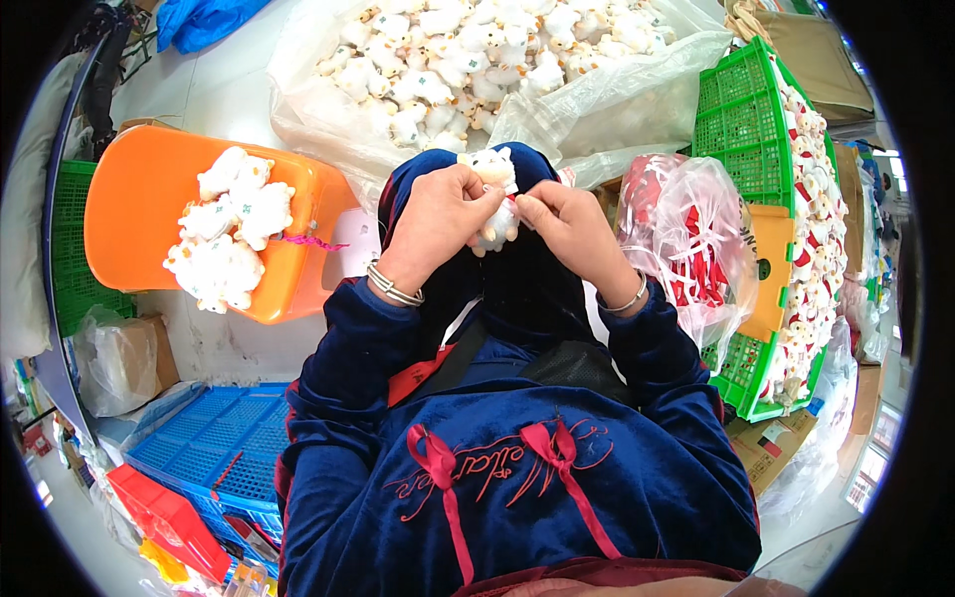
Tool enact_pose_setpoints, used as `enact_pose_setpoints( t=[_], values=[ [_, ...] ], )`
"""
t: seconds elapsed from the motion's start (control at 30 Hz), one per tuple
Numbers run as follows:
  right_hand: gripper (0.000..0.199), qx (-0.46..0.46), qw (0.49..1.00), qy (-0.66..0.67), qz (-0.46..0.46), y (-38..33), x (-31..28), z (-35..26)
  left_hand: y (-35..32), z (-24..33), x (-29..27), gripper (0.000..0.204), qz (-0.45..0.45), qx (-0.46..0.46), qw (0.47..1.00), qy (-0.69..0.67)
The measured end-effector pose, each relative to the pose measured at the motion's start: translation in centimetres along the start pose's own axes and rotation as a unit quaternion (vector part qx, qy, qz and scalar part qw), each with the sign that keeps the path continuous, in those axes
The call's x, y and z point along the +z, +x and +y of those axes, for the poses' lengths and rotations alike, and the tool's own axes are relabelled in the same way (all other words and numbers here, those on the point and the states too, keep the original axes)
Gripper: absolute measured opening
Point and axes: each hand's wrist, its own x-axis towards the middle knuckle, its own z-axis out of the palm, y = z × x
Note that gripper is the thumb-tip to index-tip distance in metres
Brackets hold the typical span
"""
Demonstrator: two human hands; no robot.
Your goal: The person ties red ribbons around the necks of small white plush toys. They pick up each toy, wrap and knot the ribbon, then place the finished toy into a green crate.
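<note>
A small white plush toy (489, 171) is upright above my lap, its head uppermost and its lower body showing below my fingers. My left hand (438, 214) is closed around its left side, thumb pressed to its front. With fingers pinched, my right hand (569, 221) meets the toy's right side at neck height. A bit of red ribbon (512, 197) shows at the neck by the right fingertips; the exact grip on it is partly hidden.
Several white plush toys lie on an orange stool (129, 214) at left. Ahead, a large clear bag (617, 109) holds many more. At right are a plastic bag of red ribbons (701, 269) and a green crate (736, 109) of toys with red. A blue crate (214, 438) stands lower left.
</note>
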Motion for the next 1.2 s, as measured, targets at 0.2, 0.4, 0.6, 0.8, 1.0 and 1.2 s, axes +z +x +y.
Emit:
enact_pose_setpoints(
  t=[0.2, 0.4, 0.6, 0.8, 1.0, 1.2],
  values=[
    [0.023, 0.047, 0.994, 0.096, 0.036, 1.6, 1.5, 0.9, -0.5, -0.1, -0.1, 0.031, 0.001, 0.017, 1.000, 0.014],
    [0.021, 0.037, 0.995, 0.080, 0.044, 1.5, 2.6, -0.2, -0.2, -0.3, -0.6, 0.029, -0.016, 0.004, 1.000, 0.017],
    [0.019, 0.030, 0.991, 0.101, 0.087, 1.2, 3.7, 0.4, -0.6, -1.7, 0.4, 0.025, 0.027, 0.043, 0.997, -0.055],
    [0.018, 0.001, 0.984, 0.136, 0.113, 0.9, 4.5, 2.2, -1.7, -3.3, 1.2, 0.021, 0.038, 0.059, 0.987, -0.142],
    [0.017, 0.089, 0.982, 0.167, -0.009, 1.5, 1.2, -0.5, -2.3, -3.3, 1.2, 0.026, -0.013, 0.025, 0.981, -0.193],
    [0.015, 0.129, 0.975, 0.178, -0.026, 1.4, 1.2, -1.0, -2.5, -2.7, 0.7, 0.033, -0.027, -0.040, 0.967, -0.252]
  ],
)
